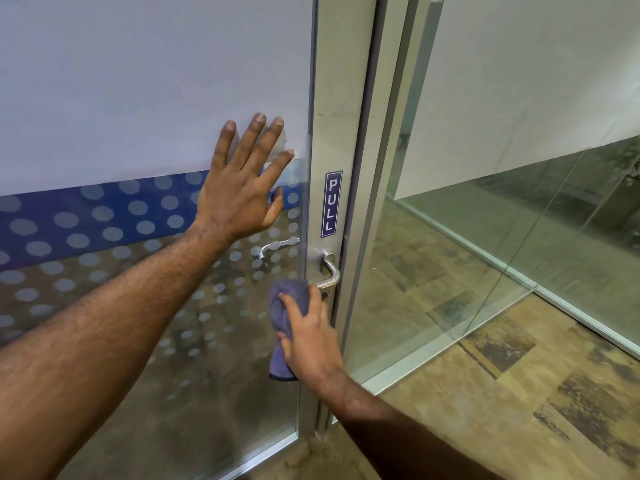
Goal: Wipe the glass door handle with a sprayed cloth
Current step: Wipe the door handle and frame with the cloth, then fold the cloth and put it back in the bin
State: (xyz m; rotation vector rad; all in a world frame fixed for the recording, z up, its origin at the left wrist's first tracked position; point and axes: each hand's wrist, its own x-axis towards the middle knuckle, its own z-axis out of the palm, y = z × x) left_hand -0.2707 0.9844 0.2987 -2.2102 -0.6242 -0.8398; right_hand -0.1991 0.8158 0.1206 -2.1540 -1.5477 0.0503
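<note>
Right hand (pixel 311 337) fingers grip a crumpled purple cloth (pixel 282 317) against the silver handle (pixel 329 271); left hand (pixel 242 188) fingers spread.

The glass door (pixel 138 81) carried a metal lever handle (pixel 331 270) on its aluminium stile (pixel 332 98). Just above the handle sat a blue PULL sticker (pixel 331 204). Up and left of the handle, the left hand (pixel 239 195) lay flat on the pane over a blue dotted band (pixel 69 216). Below the handle spread the mottled brown floor (pixel 485 393).
</note>
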